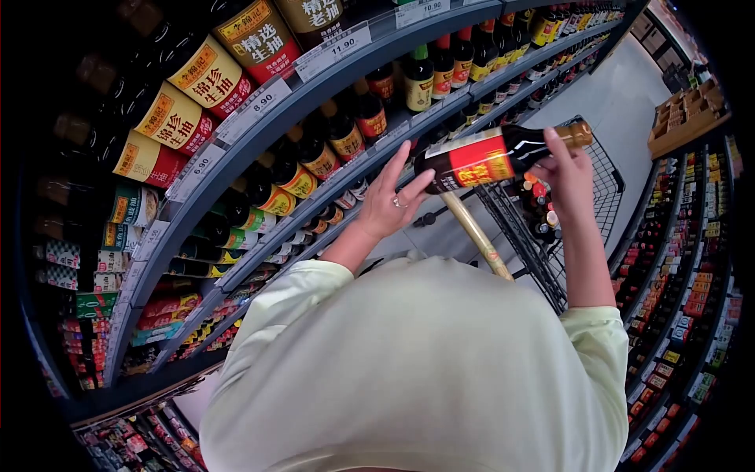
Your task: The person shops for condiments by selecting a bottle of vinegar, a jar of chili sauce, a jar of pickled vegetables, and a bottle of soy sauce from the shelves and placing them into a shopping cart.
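Observation:
I hold a dark bottle of soy sauce sideways in front of me, its red and yellow label facing up. My left hand supports the bottom end with spread fingers; a ring shows on one finger. My right hand grips the neck end near the gold cap. The bottle hovers above a shopping cart that holds several small bottles.
Shelves packed with sauce bottles and price tags run along my left. Another stocked shelf lines the right side. The cart's wooden handle is just ahead of my pale green shirt. Grey aisle floor stretches beyond.

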The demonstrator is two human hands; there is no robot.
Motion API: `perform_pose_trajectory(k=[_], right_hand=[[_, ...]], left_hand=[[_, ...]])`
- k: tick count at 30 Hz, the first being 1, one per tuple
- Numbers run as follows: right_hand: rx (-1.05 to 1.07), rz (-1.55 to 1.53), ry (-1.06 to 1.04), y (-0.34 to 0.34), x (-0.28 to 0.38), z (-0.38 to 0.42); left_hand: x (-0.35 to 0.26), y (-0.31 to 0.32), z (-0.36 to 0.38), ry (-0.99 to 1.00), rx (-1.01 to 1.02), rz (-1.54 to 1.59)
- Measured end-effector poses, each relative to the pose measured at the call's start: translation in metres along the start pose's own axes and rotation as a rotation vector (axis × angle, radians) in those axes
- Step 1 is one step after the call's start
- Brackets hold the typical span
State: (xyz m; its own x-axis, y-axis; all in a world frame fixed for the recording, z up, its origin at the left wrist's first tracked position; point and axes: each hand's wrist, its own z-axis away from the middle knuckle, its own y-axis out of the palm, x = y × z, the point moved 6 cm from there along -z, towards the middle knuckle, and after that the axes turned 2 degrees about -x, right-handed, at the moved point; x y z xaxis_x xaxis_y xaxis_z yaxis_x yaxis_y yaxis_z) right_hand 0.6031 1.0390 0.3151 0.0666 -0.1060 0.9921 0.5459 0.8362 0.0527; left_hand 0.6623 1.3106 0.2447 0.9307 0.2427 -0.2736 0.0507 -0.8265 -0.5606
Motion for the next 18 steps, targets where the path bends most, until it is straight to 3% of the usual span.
perform_pose_trajectory(k=[2, 4, 8, 11, 15, 18], right_hand=[[0.037, 0.144, -0.179, 0.033, 0.017, -0.003], [0.21, 0.245, -0.398, 0.063, 0.028, -0.021], [0.39, 0.33, -0.658, 0.117, 0.043, -0.05], [0.469, 0.427, -0.752, 0.146, 0.041, -0.06], [0.554, 0.679, -0.762, 0.167, 0.022, -0.07], [0.61, 0.601, -0.811, 0.176, 0.003, -0.081]], left_hand=[[0.002, 0.005, 0.007, -0.12, 0.029, 0.04], [0.011, 0.013, 0.005, -0.378, 0.135, 0.092], [0.035, 0.029, -0.008, -0.585, 0.242, 0.198], [0.055, 0.029, -0.014, -0.62, 0.153, 0.193], [0.076, 0.034, -0.012, -0.735, 0.211, 0.235], [0.089, 0.039, -0.006, -0.781, 0.253, 0.265]])
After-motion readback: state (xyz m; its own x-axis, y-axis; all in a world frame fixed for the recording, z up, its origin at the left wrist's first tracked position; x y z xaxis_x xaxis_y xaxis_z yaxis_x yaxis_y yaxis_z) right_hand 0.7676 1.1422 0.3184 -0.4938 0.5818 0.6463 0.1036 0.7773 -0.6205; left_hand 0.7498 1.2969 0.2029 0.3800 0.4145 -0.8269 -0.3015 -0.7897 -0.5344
